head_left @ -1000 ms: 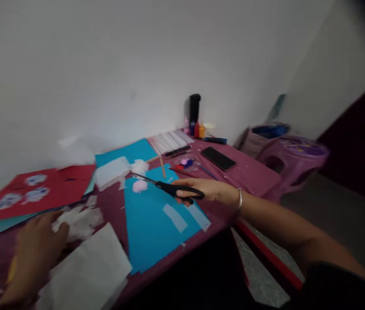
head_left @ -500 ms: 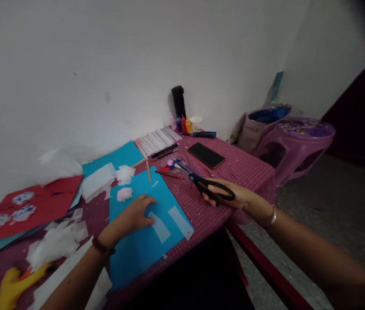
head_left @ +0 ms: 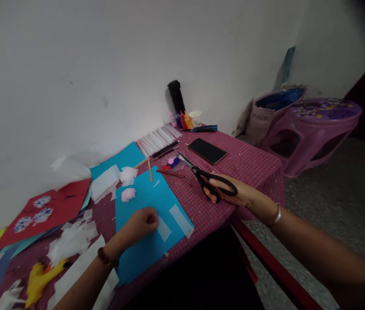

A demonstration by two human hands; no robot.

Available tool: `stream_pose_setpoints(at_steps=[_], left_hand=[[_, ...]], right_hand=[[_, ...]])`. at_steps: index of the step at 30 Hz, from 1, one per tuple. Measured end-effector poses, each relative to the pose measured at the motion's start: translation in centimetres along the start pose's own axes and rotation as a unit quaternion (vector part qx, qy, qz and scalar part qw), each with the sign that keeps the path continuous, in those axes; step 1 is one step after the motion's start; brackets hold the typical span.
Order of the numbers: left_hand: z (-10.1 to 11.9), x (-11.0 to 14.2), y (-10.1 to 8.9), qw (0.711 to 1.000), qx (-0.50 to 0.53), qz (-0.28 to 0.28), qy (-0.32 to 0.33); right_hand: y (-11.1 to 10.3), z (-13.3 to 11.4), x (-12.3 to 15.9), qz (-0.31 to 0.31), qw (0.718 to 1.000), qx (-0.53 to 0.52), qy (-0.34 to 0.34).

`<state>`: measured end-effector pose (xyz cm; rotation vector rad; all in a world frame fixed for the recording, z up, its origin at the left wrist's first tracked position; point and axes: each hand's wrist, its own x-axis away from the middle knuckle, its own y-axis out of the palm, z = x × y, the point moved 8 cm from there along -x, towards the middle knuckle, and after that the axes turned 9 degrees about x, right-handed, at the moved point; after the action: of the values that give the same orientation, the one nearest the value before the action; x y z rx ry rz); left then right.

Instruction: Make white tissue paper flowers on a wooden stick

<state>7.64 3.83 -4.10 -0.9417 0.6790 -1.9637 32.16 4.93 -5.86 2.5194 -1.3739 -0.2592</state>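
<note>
My left hand (head_left: 139,224) is over the blue paper sheet (head_left: 133,260), its thumb and forefinger pinched at the near-left end of a white paper strip (head_left: 164,230). A second white strip (head_left: 181,219) lies beside it, along the sheet's right side. My right hand (head_left: 226,189) grips black-handled scissors (head_left: 198,172) with fingers through the loops. The scissor blades point toward the back of the table, close to small dabs of paint (head_left: 172,162). A pale pink tissue puff (head_left: 128,194) rests on the blue sheet's upper left.
A phone (head_left: 207,150), a box cutter (head_left: 204,128) and paint bottles (head_left: 185,119) are at the back. At left lie red paper (head_left: 61,206), crumpled white tissue (head_left: 72,241) and a yellow glue gun (head_left: 42,280). A pink stool (head_left: 294,137) stands right of the table.
My left hand has left the tissue pile, moved right over the blue sheet and closed from spread fingers onto a strip. My right hand with the scissors has shifted right, off the blue sheet.
</note>
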Motion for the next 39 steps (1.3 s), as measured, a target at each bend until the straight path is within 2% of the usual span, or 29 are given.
stream_pose_setpoints(at_steps=[4,7,11,13,15,18,21,24,26,27,28,30,32,34,37,39], left_hand=[[2.3,0.7,-0.3,0.989,-0.087,0.052,0.109],[3.8,1.3,0.1,0.978,-0.107,0.019,0.179],[3.0,1.0,0.7,0.982,-0.119,-0.051,0.141],[2.6,0.8,0.8,0.983,-0.113,-0.063,0.131],[2.6,0.8,1.1,0.982,-0.098,-0.066,0.149],[3.0,1.0,1.4,0.981,-0.07,-0.046,0.174],[3.3,1.4,1.0,0.984,-0.001,-0.017,0.179],[2.9,1.9,-0.7,0.982,0.083,0.014,0.169],[1.7,2.5,-2.8,0.976,0.151,0.056,0.146],[0.4,2.9,-4.1,0.961,0.234,0.089,0.114],[-1.0,3.5,-5.7,0.931,0.324,0.144,0.086],[-3.1,5.3,-8.0,0.848,0.485,0.194,0.092],[-4.9,7.7,-9.8,0.771,0.58,0.234,0.119],[-6.8,10.1,-11.0,0.716,0.632,0.272,0.121],[-10.2,13.3,-11.9,0.662,0.664,0.336,0.089],[-12.1,15.0,-12.1,0.653,0.658,0.369,0.064]], right_hand=[[0.1,-0.4,0.0,0.009,0.999,0.029,-0.018],[0.2,-0.6,0.0,0.007,0.999,0.042,-0.024],[0.3,-0.2,0.0,0.006,1.0,0.023,-0.011],[0.3,-0.3,0.1,0.008,1.0,0.019,-0.017],[0.3,-0.3,0.1,0.008,0.999,0.024,-0.024],[0.3,-0.2,0.0,0.008,0.999,0.041,-0.031],[0.3,-0.2,0.0,0.011,0.998,0.046,-0.029],[0.6,-0.7,0.1,0.019,0.997,0.07,-0.027],[1.5,-1.1,0.1,0.016,0.995,0.093,-0.023],[2.3,-1.4,0.0,0.006,0.994,0.105,-0.019],[3.4,-1.6,-0.1,-0.01,0.993,0.118,-0.014],[6.0,-2.0,-0.4,-0.057,0.986,0.157,-0.004],[9.1,-2.3,-1.0,-0.101,0.976,0.191,0.004],[12.5,-2.2,-1.9,-0.158,0.963,0.22,0.012],[17.8,-1.2,-3.7,-0.229,0.945,0.232,0.038],[20.8,0.2,-5.1,-0.247,0.939,0.227,0.076]])
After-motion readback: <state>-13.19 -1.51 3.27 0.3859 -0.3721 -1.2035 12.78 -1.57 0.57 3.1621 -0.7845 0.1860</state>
